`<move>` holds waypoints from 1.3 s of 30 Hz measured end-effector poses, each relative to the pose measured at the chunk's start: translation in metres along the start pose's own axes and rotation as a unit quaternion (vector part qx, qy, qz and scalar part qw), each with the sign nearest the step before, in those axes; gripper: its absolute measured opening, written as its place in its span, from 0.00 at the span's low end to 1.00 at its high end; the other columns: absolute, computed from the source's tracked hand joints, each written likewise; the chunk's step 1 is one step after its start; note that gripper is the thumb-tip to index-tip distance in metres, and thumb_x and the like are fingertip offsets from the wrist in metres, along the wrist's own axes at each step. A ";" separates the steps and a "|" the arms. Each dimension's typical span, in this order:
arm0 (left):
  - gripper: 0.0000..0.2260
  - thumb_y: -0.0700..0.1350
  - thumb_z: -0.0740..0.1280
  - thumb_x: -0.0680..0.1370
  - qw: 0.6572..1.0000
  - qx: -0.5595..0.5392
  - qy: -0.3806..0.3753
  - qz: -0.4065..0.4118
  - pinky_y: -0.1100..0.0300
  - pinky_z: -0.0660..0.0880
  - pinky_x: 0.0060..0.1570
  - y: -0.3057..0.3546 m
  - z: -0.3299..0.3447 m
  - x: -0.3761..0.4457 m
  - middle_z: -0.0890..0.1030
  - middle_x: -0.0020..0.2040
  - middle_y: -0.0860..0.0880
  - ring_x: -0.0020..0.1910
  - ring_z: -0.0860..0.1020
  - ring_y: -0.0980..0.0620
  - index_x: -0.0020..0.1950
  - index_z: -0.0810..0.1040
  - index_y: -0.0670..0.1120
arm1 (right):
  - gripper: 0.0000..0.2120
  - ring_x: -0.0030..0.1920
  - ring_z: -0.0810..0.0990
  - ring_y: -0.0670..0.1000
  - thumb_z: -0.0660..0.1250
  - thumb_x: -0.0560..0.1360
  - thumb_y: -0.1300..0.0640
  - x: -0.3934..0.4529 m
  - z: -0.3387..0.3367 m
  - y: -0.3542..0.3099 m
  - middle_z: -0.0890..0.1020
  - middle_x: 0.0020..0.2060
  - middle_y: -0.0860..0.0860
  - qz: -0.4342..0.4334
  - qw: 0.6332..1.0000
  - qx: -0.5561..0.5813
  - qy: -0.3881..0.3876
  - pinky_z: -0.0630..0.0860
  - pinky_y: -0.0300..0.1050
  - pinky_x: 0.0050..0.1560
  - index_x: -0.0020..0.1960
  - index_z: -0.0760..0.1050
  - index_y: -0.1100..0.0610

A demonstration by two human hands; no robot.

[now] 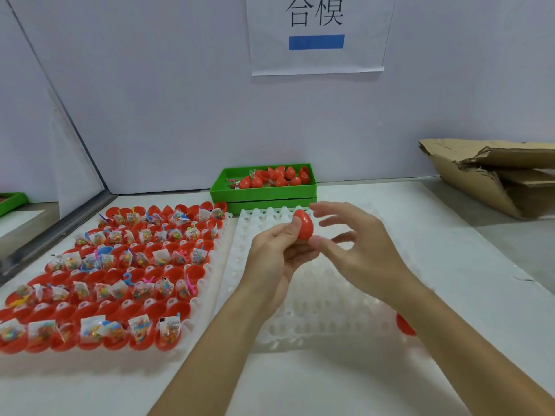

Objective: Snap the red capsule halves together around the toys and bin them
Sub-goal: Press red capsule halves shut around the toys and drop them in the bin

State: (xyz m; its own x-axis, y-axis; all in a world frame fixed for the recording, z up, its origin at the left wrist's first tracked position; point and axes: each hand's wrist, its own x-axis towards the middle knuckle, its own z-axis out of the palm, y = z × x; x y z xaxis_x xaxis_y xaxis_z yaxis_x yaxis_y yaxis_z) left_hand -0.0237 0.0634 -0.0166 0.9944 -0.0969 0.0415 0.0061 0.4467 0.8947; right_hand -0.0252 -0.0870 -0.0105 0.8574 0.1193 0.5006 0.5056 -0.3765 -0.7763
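Note:
My left hand [276,253] holds a closed red capsule [304,225] between thumb and fingers, above the white tray. Just to the right of the capsule, my right hand [357,247] has its fingers spread and loose, holding nothing. A white tray [220,235] on the left carries several red capsule halves [168,273], many with bagged toys [159,256] in them. At the back, a green bin [264,192] contains several closed red capsules [280,177].
A bare white tray [315,319] lies under my hands, with one red half [405,324] at its right edge, partly hidden by my right forearm. Torn cardboard [495,172] lies at the back right. A second green bin [10,202] shows at the far left.

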 end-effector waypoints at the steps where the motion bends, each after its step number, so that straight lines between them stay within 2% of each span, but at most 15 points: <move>1: 0.16 0.50 0.69 0.75 1.000 0.019 -0.008 0.009 0.59 0.81 0.43 0.000 0.000 0.000 0.84 0.38 0.44 0.38 0.83 0.51 0.48 0.81 0.36 | 0.21 0.54 0.81 0.45 0.76 0.72 0.62 -0.001 0.002 0.000 0.82 0.54 0.44 -0.022 1.000 -0.005 -0.015 0.79 0.37 0.47 0.63 0.78 0.50; 5: 0.22 0.55 0.72 0.69 0.992 0.118 -0.001 0.042 0.59 0.80 0.42 -0.002 0.001 -0.003 0.85 0.42 0.42 0.41 0.84 0.48 0.52 0.82 0.38 | 0.19 0.50 0.82 0.44 0.74 0.72 0.68 -0.001 0.007 0.001 0.84 0.48 0.44 -0.042 0.999 0.005 0.009 0.79 0.35 0.46 0.59 0.80 0.52; 7: 0.20 0.55 0.73 0.69 0.984 0.162 0.019 0.070 0.60 0.80 0.40 -0.003 0.001 -0.004 0.86 0.43 0.44 0.43 0.85 0.47 0.53 0.82 0.43 | 0.17 0.49 0.83 0.43 0.74 0.73 0.67 -0.001 0.008 0.000 0.84 0.46 0.42 -0.021 0.999 0.018 0.024 0.80 0.38 0.47 0.57 0.80 0.50; 10: 0.15 0.47 0.75 0.73 0.972 0.203 0.020 0.118 0.60 0.81 0.42 -0.005 0.000 -0.003 0.85 0.47 0.48 0.44 0.85 0.49 0.59 0.80 0.49 | 0.17 0.49 0.83 0.42 0.75 0.72 0.66 0.000 0.005 0.000 0.84 0.46 0.41 -0.015 1.000 0.016 0.021 0.81 0.38 0.47 0.55 0.79 0.48; 12: 0.13 0.42 0.73 0.76 0.967 0.217 -0.003 0.136 0.58 0.82 0.44 -0.005 -0.001 -0.003 0.86 0.47 0.49 0.44 0.85 0.48 0.59 0.81 0.51 | 0.17 0.49 0.82 0.43 0.75 0.71 0.67 0.001 0.002 0.001 0.84 0.47 0.43 -0.028 1.000 -0.008 0.010 0.80 0.36 0.45 0.55 0.80 0.51; 18: 0.09 0.38 0.70 0.78 0.977 0.176 -0.013 0.120 0.59 0.82 0.46 -0.004 -0.001 -0.003 0.87 0.48 0.47 0.45 0.86 0.48 0.58 0.83 0.44 | 0.18 0.48 0.81 0.44 0.77 0.69 0.67 0.001 0.001 0.000 0.83 0.49 0.45 -0.032 0.999 -0.017 0.010 0.78 0.34 0.41 0.58 0.81 0.56; 22: 0.06 0.38 0.69 0.78 0.977 0.184 0.002 0.108 0.56 0.82 0.48 -0.005 -0.002 -0.002 0.87 0.45 0.46 0.42 0.86 0.47 0.53 0.83 0.44 | 0.17 0.45 0.82 0.45 0.76 0.67 0.69 0.000 0.003 0.000 0.83 0.43 0.44 -0.041 0.999 -0.014 0.010 0.79 0.36 0.42 0.52 0.83 0.54; 25: 0.04 0.37 0.70 0.78 0.976 0.190 0.007 0.109 0.58 0.82 0.45 -0.007 -0.003 -0.003 0.86 0.43 0.43 0.39 0.85 0.48 0.51 0.83 0.41 | 0.16 0.42 0.82 0.47 0.75 0.66 0.72 -0.001 0.004 0.000 0.82 0.40 0.45 -0.056 0.998 -0.016 0.006 0.81 0.39 0.44 0.49 0.85 0.55; 29: 0.03 0.36 0.70 0.77 0.972 0.202 0.009 0.121 0.62 0.80 0.40 -0.008 -0.004 -0.003 0.85 0.39 0.45 0.35 0.83 0.52 0.48 0.83 0.40 | 0.18 0.40 0.83 0.46 0.75 0.67 0.74 -0.002 0.006 0.003 0.81 0.39 0.46 -0.066 0.997 -0.026 0.012 0.82 0.40 0.46 0.51 0.85 0.57; 32: 0.03 0.37 0.71 0.77 0.969 0.198 0.027 0.143 0.59 0.81 0.42 -0.008 -0.002 -0.003 0.85 0.40 0.46 0.38 0.84 0.52 0.50 0.82 0.41 | 0.20 0.43 0.83 0.47 0.72 0.68 0.76 -0.002 0.008 0.001 0.82 0.41 0.47 -0.054 0.998 -0.007 0.014 0.82 0.41 0.47 0.54 0.84 0.56; 35: 0.05 0.41 0.72 0.77 0.984 0.128 0.022 0.123 0.55 0.82 0.46 -0.009 0.003 -0.005 0.85 0.46 0.44 0.45 0.85 0.47 0.53 0.82 0.43 | 0.22 0.50 0.83 0.45 0.71 0.71 0.74 0.000 0.004 -0.001 0.84 0.47 0.45 -0.016 0.999 0.028 0.011 0.81 0.43 0.50 0.58 0.82 0.53; 37: 0.06 0.38 0.70 0.78 0.992 0.075 0.015 0.104 0.56 0.82 0.48 -0.008 0.005 -0.005 0.84 0.49 0.41 0.49 0.85 0.45 0.54 0.82 0.43 | 0.23 0.53 0.82 0.44 0.71 0.73 0.71 0.001 0.002 -0.003 0.84 0.50 0.43 0.005 0.999 0.041 -0.002 0.80 0.41 0.52 0.59 0.81 0.48; 39: 0.07 0.35 0.71 0.77 0.990 0.073 0.030 0.115 0.58 0.81 0.47 -0.007 0.005 -0.005 0.85 0.49 0.44 0.50 0.85 0.47 0.54 0.82 0.44 | 0.23 0.55 0.81 0.42 0.71 0.75 0.68 0.001 0.003 -0.004 0.83 0.53 0.42 0.029 0.998 0.042 -0.021 0.79 0.37 0.51 0.61 0.79 0.44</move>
State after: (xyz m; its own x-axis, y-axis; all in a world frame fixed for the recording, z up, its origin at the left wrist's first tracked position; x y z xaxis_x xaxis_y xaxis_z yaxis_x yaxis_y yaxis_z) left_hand -0.0288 0.0565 -0.0212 0.9723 0.0483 0.2288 -0.2321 0.3173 0.9195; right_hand -0.0263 -0.0831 -0.0081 0.8877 0.1380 0.4393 0.4600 -0.3059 -0.8335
